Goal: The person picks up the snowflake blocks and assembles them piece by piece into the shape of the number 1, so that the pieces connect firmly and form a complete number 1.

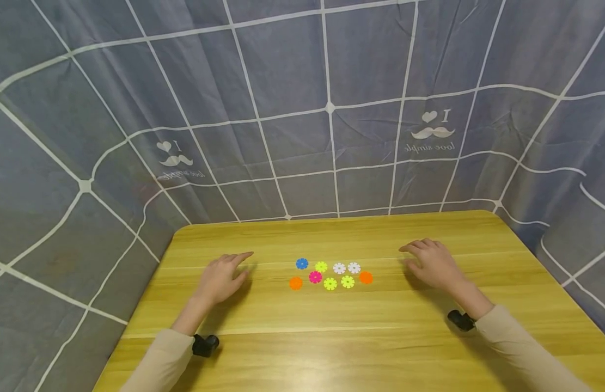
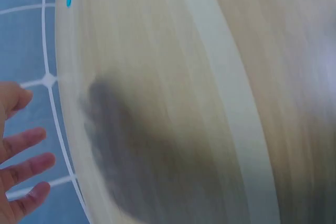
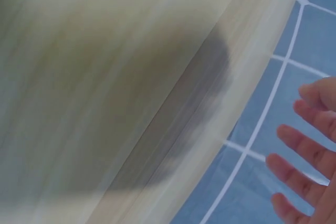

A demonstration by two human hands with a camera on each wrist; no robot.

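Bare left hand: hovering well left of the flat, notched magenta disc, hanging loosely spread, gripping nothing.
Bare right hand: hovering well right of the magenta disc, relaxing with slightly bent, separated fingers, gripping nothing.
Small black wrist devices: sitting on both wrists, nearer the person than the magenta disc.
Beige fabric sleeves: covering both forearms, nearer the person than the magenta disc.
Magenta disc: lying flat between both hands, touching neither.
Flat orange discs: lying one just left, one farther right of the magenta disc.
Flat notched blue disc: lying beyond and left of the magenta disc.
Flat notched yellow-green discs: lying one just beyond, two right of the magenta disc.
Flat notched white discs: lying side by side, beyond and right of the magenta disc.
Yellowish wood-grain table: spreading beneath the magenta disc.
Grey-blue, white-gridded cloth: hanging well beyond the magenta disc.
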